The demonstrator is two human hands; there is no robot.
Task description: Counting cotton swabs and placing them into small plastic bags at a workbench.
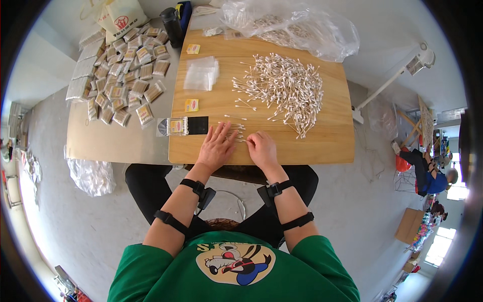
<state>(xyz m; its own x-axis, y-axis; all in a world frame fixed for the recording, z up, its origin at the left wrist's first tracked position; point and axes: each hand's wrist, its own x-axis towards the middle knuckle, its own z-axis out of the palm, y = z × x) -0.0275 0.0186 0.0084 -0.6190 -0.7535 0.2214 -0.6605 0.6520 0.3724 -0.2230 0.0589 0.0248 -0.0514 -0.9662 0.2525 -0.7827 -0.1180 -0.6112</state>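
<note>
My left hand point(216, 147) lies flat on the wooden table, its fingers stretched over a small row of cotton swabs point(234, 132). The white tips of these swabs show to the right of the fingers. My right hand point(262, 150) is closed in a pinch at the right end of the row. What its fingertips hold, if anything, is too small to make out. Left of my left hand, a filled pack of cotton swabs point(177, 126) with a yellow label lies beside a black rectangular pad point(198, 125). Farther back spreads a large loose heap of cotton swabs point(289, 88).
Clear plastic bags point(200, 74) and a yellow label card point(191, 105) lie on the table's left part. Many packed bundles point(126, 65) cover the side table, near a dark bottle point(172, 27). A big plastic bag point(302, 30) lies at the back. A white lamp arm point(385, 85) stands right.
</note>
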